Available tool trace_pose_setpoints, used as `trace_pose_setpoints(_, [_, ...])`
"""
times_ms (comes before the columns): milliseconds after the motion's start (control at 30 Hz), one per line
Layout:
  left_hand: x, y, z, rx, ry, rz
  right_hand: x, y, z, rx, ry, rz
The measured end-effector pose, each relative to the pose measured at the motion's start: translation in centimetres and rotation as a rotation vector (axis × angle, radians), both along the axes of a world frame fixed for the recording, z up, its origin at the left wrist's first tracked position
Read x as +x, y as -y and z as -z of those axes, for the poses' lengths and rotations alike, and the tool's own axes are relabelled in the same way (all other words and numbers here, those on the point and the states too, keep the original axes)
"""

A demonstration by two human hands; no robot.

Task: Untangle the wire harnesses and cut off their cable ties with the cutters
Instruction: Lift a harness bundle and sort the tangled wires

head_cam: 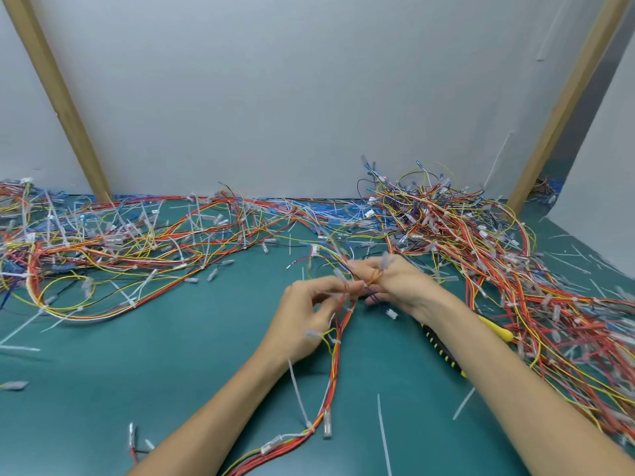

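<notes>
A red, orange and yellow wire harness (332, 372) runs from the table's front edge up between my two hands. My left hand (305, 317) pinches its wires near the upper end. My right hand (398, 286) grips the tangled end, with wires looped round its fingers. A white cable tie (299, 396) sticks out from the harness lower down. The cutters (443, 352), with black-and-yellow handles, lie on the green mat just under my right forearm, partly hidden by it.
A big tangle of harnesses (481, 242) fills the right side, another tangle (86, 249) the left and back. Cut cable ties (383, 431) lie scattered on the green mat (171, 355). Two wooden posts (58, 97) lean against the white wall.
</notes>
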State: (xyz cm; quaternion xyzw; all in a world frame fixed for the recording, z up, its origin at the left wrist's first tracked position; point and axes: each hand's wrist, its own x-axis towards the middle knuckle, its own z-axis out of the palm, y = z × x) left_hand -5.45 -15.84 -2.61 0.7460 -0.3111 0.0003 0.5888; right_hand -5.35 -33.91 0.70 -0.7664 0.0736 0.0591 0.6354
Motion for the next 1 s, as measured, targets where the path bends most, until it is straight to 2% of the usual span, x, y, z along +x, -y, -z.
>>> trace_pose_setpoints(100, [-0.8, 0.1, -0.2, 0.113, 0.114, 0.049, 0.0, 1.0, 0.6, 0.133, 0.027, -0.04])
trace_pose_setpoints(200, [-1.3, 0.0, -0.8, 0.164, 0.151, -0.008, 0.1, 1.5, 1.1, 0.249, 0.033, 0.012])
trace_pose_setpoints(267, [-1.1, -0.4, -0.9, 0.125, 0.157, -0.088, 0.0, 1.6, 1.2, 0.321, 0.07, 0.003])
trace_pose_setpoints(367, [-0.1, -0.9, -0.6, 0.036, 0.116, -0.291, 0.0, 1.9, 1.1, 0.56, 0.146, -0.024])
trace_pose_setpoints(467, [0.7, -1.4, -0.7, -0.077, 0.072, -0.496, -0.3, 2.1, 0.8, 0.71, 0.142, -0.06])
trace_pose_setpoints(533, [0.9, -1.8, -1.1, -0.151, 0.11, -0.568, -0.6, 2.1, 0.5, 0.773, 0.139, -0.136])
trace_pose_setpoints(600, [0.9, -2.3, -1.5, -0.155, 0.205, -0.529, -1.0, 2.0, 0.3, 0.812, 0.135, -0.23])
trace_pose_setpoints(667, [0.7, -2.3, -1.7, -0.046, 0.28, -0.39, -1.0, 1.8, 0.5, 0.771, 0.118, -0.253])
trace_pose_setpoints(767, [0.0, -1.5, -1.4, 0.086, 0.19, -0.17, -0.9, 1.8, 0.9, 0.725, 0.108, -0.23])
trace_pose_setpoints(867, [0.0, -1.2, -1.1, 0.072, 0.111, -0.22, -0.7, 2.2, 1.1, 0.739, 0.151, -0.182])
trace_pose_setpoints(1000, [1.4, -2.9, -2.5, 0.013, 0.204, -0.373, -0.5, 2.2, 0.7, 0.79, 0.188, -0.104])
